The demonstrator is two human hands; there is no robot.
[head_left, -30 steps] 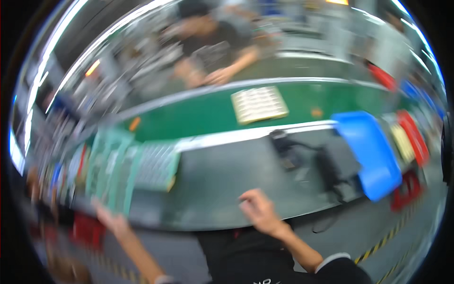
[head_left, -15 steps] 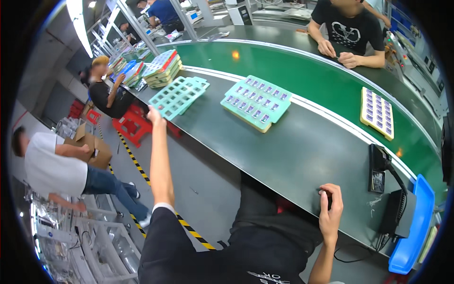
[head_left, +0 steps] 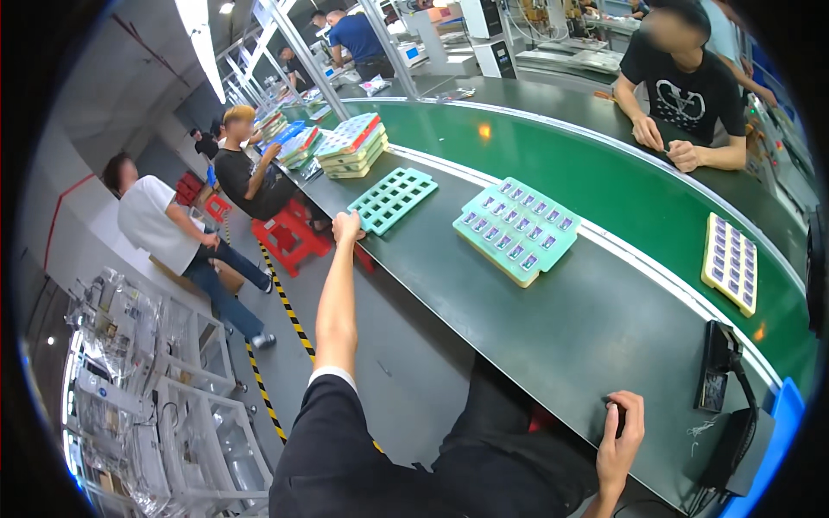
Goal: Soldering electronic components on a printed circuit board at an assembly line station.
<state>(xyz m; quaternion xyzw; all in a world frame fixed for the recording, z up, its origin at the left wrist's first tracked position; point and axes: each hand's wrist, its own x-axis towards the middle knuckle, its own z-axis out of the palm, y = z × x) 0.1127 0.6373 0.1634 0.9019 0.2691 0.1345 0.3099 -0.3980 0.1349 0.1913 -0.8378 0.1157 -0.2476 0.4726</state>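
My left hand [head_left: 347, 227], at the end of a stretched arm, is closed on the near left corner of a green tray [head_left: 380, 212] with rows of open square cutouts. This tray lies on the dark worktable. To its right sits another green tray [head_left: 509, 268], stacked on a yellowish one, its pockets filled with small purple-and-silver parts. At the table's near edge my right hand [head_left: 623, 439] has its fingers curled and pinched. A small dark object [head_left: 607, 401] shows at the fingertips, too small to name.
Stacked trays [head_left: 354, 142] stand at the far left. A cream tray of parts [head_left: 730, 263] lies on the green belt [head_left: 553, 164]. At right are a black device [head_left: 734, 449] and a blue bin [head_left: 781, 432]. A co-worker [head_left: 686, 86] sits across; others are at left.
The view has shifted, so the scene sits lower and further right. The cutout tray, tilted and blurred before, now lies flatter under my left hand. A standing person at left has straightened up.
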